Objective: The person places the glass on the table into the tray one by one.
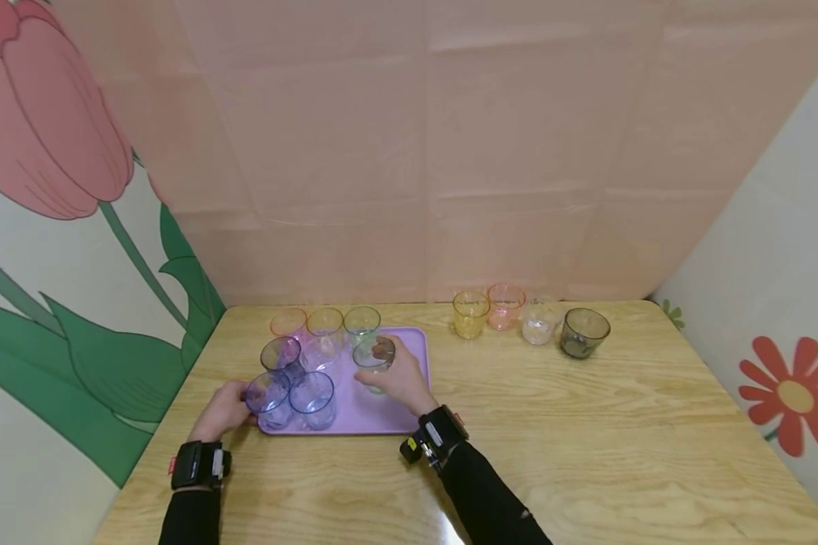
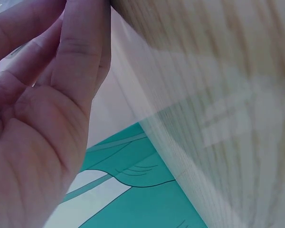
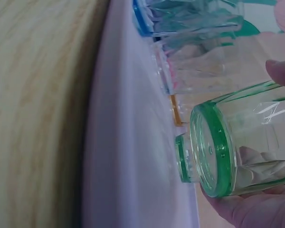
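Note:
My right hand (image 1: 401,377) grips a clear green glass (image 3: 256,142) by its sides, thumb and fingers on opposite walls. In the right wrist view its thick green base is apart from the lilac tray (image 1: 382,418). My left hand (image 1: 221,411) is at the tray's front left corner, beside a blue glass (image 1: 269,412). The left wrist view shows its thumb and fingers converging at the top edge; their tips and any hold are hidden. Another blue glass (image 1: 313,405), a dark violet glass (image 1: 282,359) and a second green glass (image 1: 362,322) stand on the tray.
An orange-rimmed pink glass (image 1: 288,324) and an amber-rimmed glass (image 1: 325,322) stand at the tray's back left. On the wooden table (image 1: 586,446) farther right are a yellow glass (image 1: 470,318), a pink glass (image 1: 504,309), a clear glass (image 1: 538,324) and a grey glass (image 1: 583,334).

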Tool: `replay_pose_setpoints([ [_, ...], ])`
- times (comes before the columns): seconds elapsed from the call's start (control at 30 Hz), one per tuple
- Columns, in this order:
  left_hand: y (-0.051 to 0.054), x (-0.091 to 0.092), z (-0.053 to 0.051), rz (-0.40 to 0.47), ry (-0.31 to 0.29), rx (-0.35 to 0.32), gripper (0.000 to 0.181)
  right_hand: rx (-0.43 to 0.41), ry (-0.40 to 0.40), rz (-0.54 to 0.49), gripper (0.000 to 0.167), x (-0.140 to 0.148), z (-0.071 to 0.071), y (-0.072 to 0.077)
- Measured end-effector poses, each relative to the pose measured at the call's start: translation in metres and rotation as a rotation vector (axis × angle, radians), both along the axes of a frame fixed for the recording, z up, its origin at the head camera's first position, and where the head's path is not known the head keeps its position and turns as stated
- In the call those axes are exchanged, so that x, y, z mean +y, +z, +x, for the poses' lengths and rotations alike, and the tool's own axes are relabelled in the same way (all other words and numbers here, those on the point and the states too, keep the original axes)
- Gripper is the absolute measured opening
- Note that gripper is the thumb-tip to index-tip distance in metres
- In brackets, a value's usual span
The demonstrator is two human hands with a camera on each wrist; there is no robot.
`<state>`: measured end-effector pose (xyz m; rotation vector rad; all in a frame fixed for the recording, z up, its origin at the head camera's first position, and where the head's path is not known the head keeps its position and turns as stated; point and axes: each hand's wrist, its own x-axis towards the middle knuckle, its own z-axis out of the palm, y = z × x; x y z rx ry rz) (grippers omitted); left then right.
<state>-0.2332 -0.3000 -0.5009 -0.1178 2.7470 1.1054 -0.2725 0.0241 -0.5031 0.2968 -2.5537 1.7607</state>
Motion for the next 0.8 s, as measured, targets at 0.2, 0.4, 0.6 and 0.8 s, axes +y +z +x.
replay_pose_setpoints([
  [0.2,-0.001,-0.001,-0.001,0.0,0.009,-0.017,0.017,-0.002,0.043,-0.003,0.082,-0.006,0.004,-0.004],
  [0.4,0.0,-0.001,-0.001,0.003,0.004,-0.007,0.016,0.036,0.046,0.034,0.085,-0.009,0.004,-0.005],
  [0.6,0.001,-0.001,-0.001,0.009,0.004,-0.009,0.016,0.038,0.026,0.079,0.09,-0.011,0.007,-0.005],
  [0.8,-0.001,-0.001,0.0,0.017,-0.008,0.037,0.016,0.022,0.024,0.125,0.088,-0.014,0.008,-0.007],
])
